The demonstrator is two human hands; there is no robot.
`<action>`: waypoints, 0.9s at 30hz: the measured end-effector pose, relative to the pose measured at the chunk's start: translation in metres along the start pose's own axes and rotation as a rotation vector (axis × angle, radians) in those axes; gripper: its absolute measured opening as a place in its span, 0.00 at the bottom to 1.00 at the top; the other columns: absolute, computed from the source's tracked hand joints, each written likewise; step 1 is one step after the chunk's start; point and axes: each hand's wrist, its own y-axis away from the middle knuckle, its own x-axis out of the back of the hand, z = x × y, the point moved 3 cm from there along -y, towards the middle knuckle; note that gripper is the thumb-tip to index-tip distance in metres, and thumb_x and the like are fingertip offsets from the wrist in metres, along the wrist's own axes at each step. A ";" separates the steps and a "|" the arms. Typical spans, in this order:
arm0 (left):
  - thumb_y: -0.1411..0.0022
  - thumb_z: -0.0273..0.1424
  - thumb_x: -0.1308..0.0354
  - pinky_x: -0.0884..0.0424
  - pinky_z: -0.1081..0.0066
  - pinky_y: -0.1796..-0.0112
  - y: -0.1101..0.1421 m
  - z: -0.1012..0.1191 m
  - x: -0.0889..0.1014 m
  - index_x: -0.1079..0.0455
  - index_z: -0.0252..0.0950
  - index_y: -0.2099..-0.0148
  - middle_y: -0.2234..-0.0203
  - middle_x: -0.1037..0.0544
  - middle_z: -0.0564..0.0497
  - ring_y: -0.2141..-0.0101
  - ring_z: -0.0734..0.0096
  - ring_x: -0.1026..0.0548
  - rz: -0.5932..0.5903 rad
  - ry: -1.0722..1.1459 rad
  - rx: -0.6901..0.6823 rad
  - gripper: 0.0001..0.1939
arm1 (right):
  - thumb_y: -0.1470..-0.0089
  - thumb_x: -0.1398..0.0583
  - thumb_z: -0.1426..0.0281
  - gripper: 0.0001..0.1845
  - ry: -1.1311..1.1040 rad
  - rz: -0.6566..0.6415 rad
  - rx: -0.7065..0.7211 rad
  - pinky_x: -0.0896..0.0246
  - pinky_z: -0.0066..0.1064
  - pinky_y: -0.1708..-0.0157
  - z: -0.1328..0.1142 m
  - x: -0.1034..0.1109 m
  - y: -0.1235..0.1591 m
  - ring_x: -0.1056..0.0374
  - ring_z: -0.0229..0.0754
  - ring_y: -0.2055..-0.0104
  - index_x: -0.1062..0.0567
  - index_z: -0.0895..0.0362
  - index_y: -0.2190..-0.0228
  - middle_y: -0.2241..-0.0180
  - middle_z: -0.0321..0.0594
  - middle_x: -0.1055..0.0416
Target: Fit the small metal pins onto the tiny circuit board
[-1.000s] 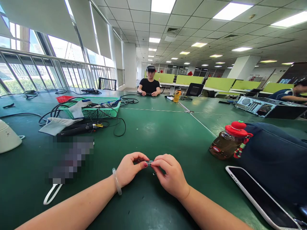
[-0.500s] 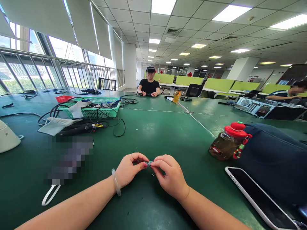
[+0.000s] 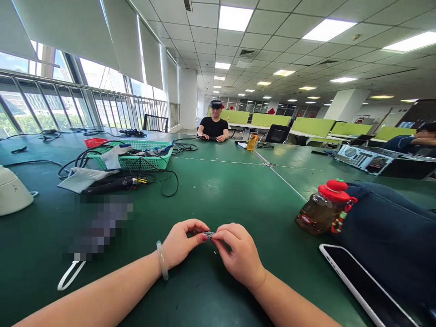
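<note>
Between my fingertips is a small grey-blue piece (image 3: 209,235) with fine detail, too small to name. My left hand (image 3: 182,243), with a pale bangle at the wrist, pinches it from the left with thumb and forefinger. From the right, the thumb and fingers of my right hand (image 3: 238,254) are closed on its other end. Below the right fingertips a small light-coloured tip (image 3: 216,252) shows; what it belongs to is hidden. Both hands are just above the green table (image 3: 211,195).
A bottle with a red lid (image 3: 318,209), a dark blue bag (image 3: 388,231) and a white-edged tablet (image 3: 368,286) are on the right. At left are a green basket (image 3: 146,162) of cables and a blurred-out item (image 3: 102,227). A person (image 3: 214,125) sits opposite.
The whole view has shifted slightly, so the room sits a little lower in the picture. Both hands keep their pinch on the small piece, with hardly any movement.
</note>
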 end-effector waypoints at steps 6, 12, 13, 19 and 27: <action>0.49 0.35 0.42 0.32 0.70 0.63 0.001 -0.002 -0.001 0.31 0.33 0.62 0.69 0.24 0.49 0.67 0.70 0.28 -0.006 -0.017 -0.045 0.13 | 0.47 0.46 0.71 0.06 -0.003 -0.025 0.005 0.41 0.30 0.66 0.003 -0.001 0.001 0.36 0.37 0.67 0.28 0.55 0.70 0.69 0.39 0.30; 0.49 0.36 0.41 0.32 0.68 0.59 0.003 -0.002 0.000 0.32 0.34 0.59 0.68 0.24 0.48 0.64 0.68 0.27 -0.012 -0.083 -0.085 0.15 | 0.47 0.46 0.71 0.06 0.000 -0.040 0.003 0.42 0.30 0.65 0.003 -0.001 0.002 0.36 0.37 0.67 0.28 0.54 0.70 0.69 0.38 0.30; 0.49 0.36 0.41 0.32 0.68 0.59 0.004 -0.002 0.000 0.32 0.34 0.58 0.67 0.24 0.48 0.64 0.68 0.27 -0.016 -0.096 -0.089 0.16 | 0.47 0.46 0.71 0.06 -0.001 -0.045 0.003 0.42 0.30 0.65 0.004 -0.001 0.002 0.37 0.37 0.67 0.28 0.54 0.70 0.69 0.38 0.30; 0.48 0.35 0.43 0.33 0.68 0.57 0.007 0.003 0.000 0.34 0.34 0.55 0.67 0.24 0.48 0.63 0.68 0.27 -0.049 -0.141 -0.107 0.17 | 0.46 0.46 0.70 0.07 -0.001 -0.055 0.013 0.42 0.30 0.65 0.004 -0.001 0.002 0.37 0.37 0.67 0.28 0.54 0.71 0.70 0.38 0.30; 0.49 0.32 0.43 0.34 0.69 0.58 0.009 0.011 0.000 0.32 0.37 0.56 0.68 0.24 0.50 0.64 0.69 0.27 -0.011 -0.313 -0.138 0.16 | 0.46 0.46 0.71 0.07 0.025 -0.122 0.004 0.43 0.31 0.64 0.000 0.000 0.002 0.37 0.37 0.67 0.28 0.55 0.71 0.70 0.37 0.30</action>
